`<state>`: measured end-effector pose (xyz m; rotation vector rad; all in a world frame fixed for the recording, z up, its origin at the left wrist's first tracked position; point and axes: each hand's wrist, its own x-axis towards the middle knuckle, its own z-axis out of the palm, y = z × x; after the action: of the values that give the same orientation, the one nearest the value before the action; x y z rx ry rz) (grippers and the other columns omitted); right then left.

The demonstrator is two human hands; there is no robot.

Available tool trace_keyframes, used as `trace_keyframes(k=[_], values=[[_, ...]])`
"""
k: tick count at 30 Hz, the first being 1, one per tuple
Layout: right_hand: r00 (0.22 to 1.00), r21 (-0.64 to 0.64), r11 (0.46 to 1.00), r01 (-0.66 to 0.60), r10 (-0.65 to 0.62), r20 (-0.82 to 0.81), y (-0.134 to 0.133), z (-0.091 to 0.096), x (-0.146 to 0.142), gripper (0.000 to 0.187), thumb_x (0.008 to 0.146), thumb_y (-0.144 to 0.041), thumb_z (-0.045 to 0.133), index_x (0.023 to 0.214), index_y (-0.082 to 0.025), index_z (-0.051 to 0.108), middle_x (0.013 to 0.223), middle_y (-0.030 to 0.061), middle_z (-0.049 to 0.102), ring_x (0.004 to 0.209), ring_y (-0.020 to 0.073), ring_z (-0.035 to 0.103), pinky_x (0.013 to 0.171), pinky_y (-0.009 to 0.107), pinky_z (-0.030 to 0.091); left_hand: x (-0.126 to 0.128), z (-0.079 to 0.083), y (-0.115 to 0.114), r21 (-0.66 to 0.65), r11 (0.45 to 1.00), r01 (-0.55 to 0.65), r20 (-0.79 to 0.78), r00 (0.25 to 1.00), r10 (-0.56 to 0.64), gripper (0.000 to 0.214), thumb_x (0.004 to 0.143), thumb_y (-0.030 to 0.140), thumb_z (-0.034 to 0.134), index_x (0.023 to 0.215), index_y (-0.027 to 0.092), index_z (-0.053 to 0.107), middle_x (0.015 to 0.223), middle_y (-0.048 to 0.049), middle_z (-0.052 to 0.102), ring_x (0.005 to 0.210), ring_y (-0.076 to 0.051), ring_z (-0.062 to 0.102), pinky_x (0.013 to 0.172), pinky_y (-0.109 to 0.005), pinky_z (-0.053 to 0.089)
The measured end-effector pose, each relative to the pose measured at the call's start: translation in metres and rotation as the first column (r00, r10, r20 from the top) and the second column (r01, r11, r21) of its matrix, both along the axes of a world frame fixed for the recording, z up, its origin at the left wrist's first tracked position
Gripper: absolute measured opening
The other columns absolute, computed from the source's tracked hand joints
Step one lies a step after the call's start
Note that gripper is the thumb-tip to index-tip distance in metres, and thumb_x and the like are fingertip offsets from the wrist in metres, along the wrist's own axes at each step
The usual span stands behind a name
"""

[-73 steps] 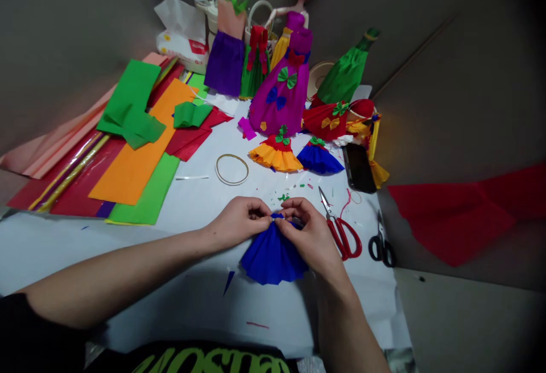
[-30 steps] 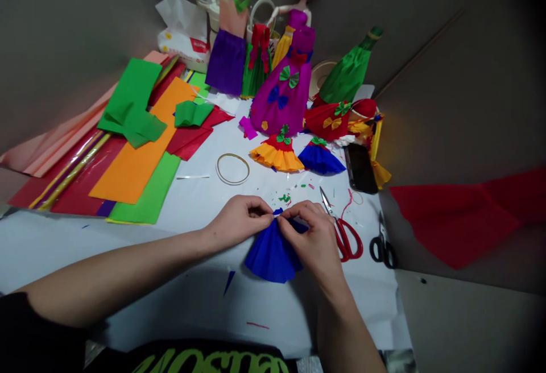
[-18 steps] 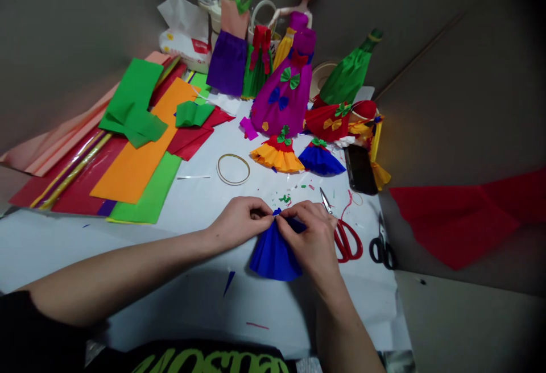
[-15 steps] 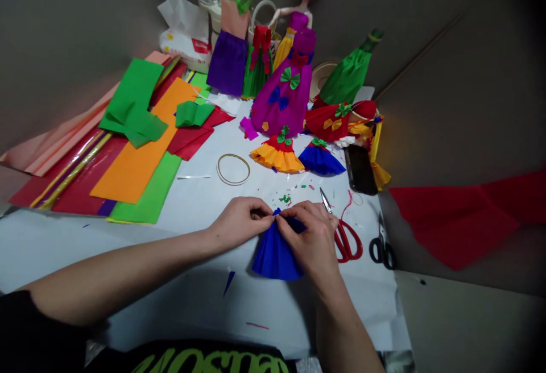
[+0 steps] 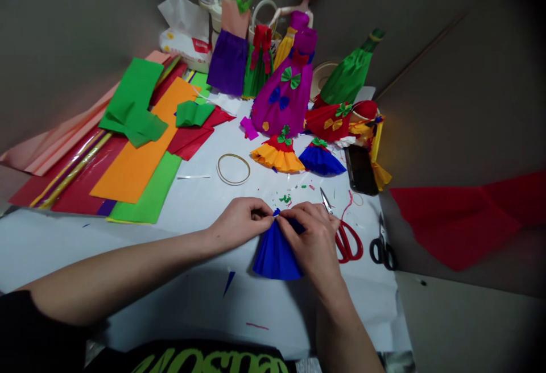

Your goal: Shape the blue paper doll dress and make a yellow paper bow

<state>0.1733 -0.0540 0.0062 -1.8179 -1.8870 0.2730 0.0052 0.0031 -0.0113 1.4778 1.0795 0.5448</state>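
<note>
One blue crepe-paper skirt (image 5: 276, 256), hem nearest

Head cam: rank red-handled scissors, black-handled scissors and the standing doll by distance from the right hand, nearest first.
From the right hand:
1. Red-handled scissors, just to its right.
2. Black-handled scissors, farther right.
3. Doll, at the far back of the table.

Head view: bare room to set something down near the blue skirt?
Bare white sheet lies below the blue crepe skirt and around the thin ring. Crowded: the paper dresses behind and the crepe paper stacks at left.
</note>
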Motion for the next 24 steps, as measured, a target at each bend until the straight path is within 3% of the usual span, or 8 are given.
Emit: trace_keyframes(k=[24], values=[[0.999,-0.043,0.998,-0.036,0.037,0.019,-0.0008,-0.0016,-0.0003,0.016,0.096,-0.027,0.058,0.087,-0.026,0.071,0.090,0.0031,0.071,0.093,0.0255,0.057,0.076,0.039,0.027,0.0009,-0.0024,0.0002,0.001,1.000,0.025,-0.012,1.000,-0.025,0.014,0.076,0.021,0.063,0.083,0.016,0.074,0.082,-0.0044,0.075,0.078,-0.018,0.067,0.074,-0.029,0.052]])
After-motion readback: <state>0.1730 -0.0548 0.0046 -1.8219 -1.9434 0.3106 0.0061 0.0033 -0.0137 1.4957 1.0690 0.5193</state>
